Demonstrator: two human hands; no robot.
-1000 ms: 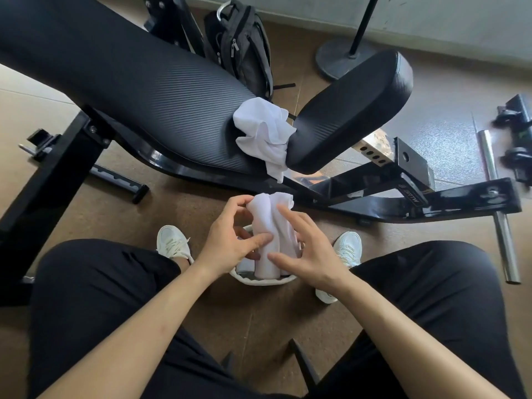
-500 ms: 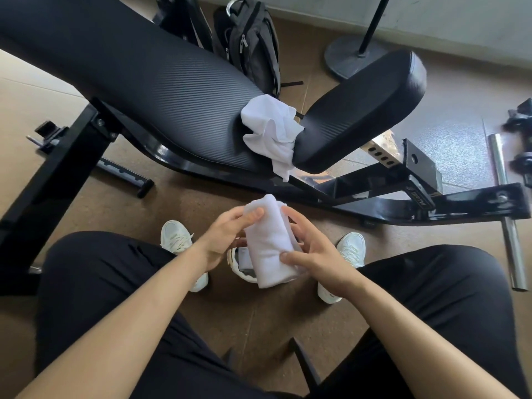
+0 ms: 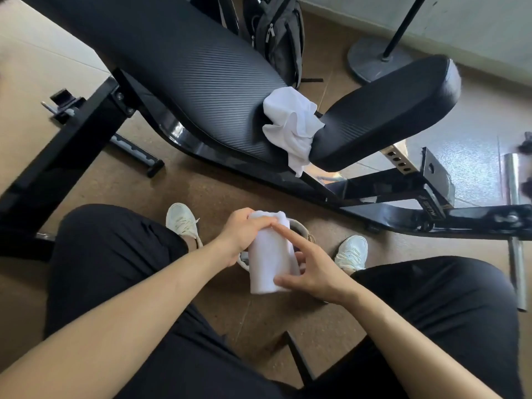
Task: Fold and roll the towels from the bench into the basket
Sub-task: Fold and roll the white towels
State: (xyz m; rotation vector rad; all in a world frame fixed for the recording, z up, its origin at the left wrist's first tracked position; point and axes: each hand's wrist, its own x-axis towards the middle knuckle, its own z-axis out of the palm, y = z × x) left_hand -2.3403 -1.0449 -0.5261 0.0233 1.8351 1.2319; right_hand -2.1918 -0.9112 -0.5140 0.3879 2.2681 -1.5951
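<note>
A rolled white towel (image 3: 269,259) is held between both hands, above the floor between my feet. My left hand (image 3: 244,236) grips its upper end from the left. My right hand (image 3: 309,269) holds its lower right side, index finger stretched along the roll. Right behind the roll sits the small basket (image 3: 300,227), mostly hidden, with only part of its rim showing. A second white towel (image 3: 290,126) lies crumpled on the black bench (image 3: 187,73), in the gap between the back pad and the seat pad.
The bench's black steel frame (image 3: 403,210) runs across the floor just beyond the basket. My white shoes (image 3: 182,223) flank the basket. A grey backpack (image 3: 277,33), a round stand base (image 3: 374,60) and a steel bar (image 3: 515,226) lie further out.
The towel roll has tipped from upright to slanted and come out of the basket toward me. Both hands shifted their grip along it; the camera view moved slightly.
</note>
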